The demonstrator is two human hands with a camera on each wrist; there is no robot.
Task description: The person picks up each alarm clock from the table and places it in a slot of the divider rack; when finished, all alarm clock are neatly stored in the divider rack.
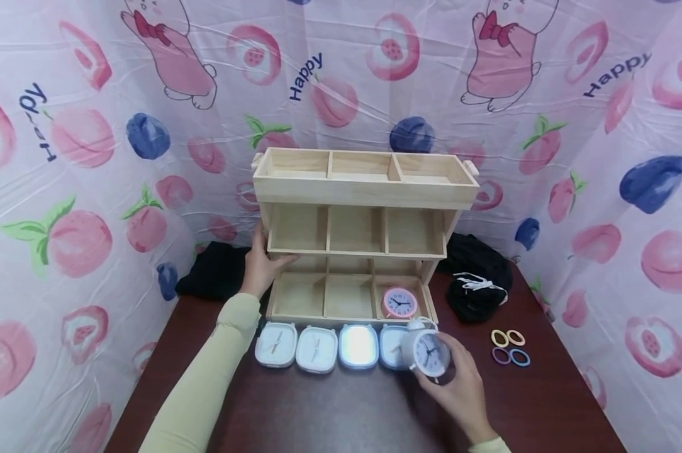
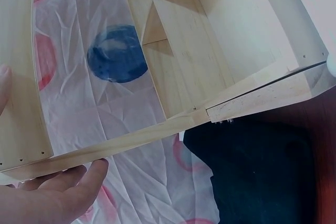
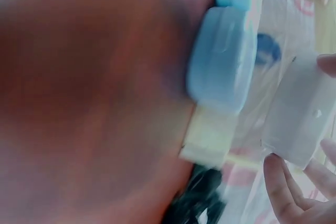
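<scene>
My right hand [image 1: 461,385] grips a white alarm clock [image 1: 430,353] by its sides, its dial facing up toward the head camera. In the right wrist view the clock's white casing [image 3: 299,108] sits between the thumb and fingers. It is held in front of the rightmost blue lidded container [image 1: 392,346]. My left hand [image 1: 260,269] holds the left side of a tiered wooden organizer [image 1: 366,194], thumb at the middle tray's lower edge. In the left wrist view its fingers [image 2: 94,179] lie against the side strip. A pink alarm clock [image 1: 399,303] stands in the bottom tray's right compartment.
White lidded containers [image 1: 316,349] and another blue lidded container [image 1: 358,346] line the organizer's front. Coloured rings [image 1: 501,356] lie at right on the dark table [image 1: 318,415]. A black drawstring bag [image 1: 477,277] stands behind them; black cloth [image 1: 213,270] lies at left.
</scene>
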